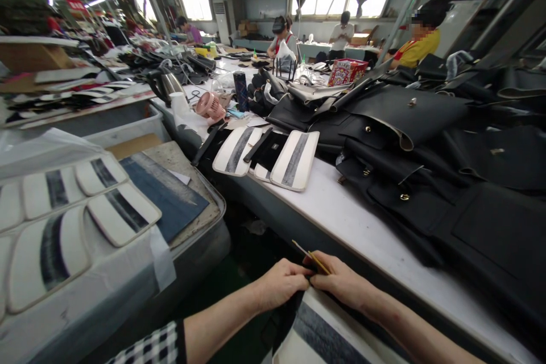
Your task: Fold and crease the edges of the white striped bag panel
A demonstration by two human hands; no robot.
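Low in the view, my left hand (281, 285) is closed, its fingers pinching the top edge of a white panel with a dark stripe (328, 334). Black material shows along that panel's left side. Against the same edge, my right hand (343, 280) is closed too, its fingertips touching those of the left. Between the right fingers sits a thin stick-like tool (319, 263), yellow with a paler tip pointing up and left; its exact kind cannot be made out. The fingers hide the pinched edge.
More striped panels (295, 160) lie on the white table (341, 210), beside a heap of black leather bags (409, 182). At left, striped panels (123, 213) and a blue board (164, 193) rest on a bin (217, 222). A pink fan (210, 105) stands farther back. Several people work beyond.
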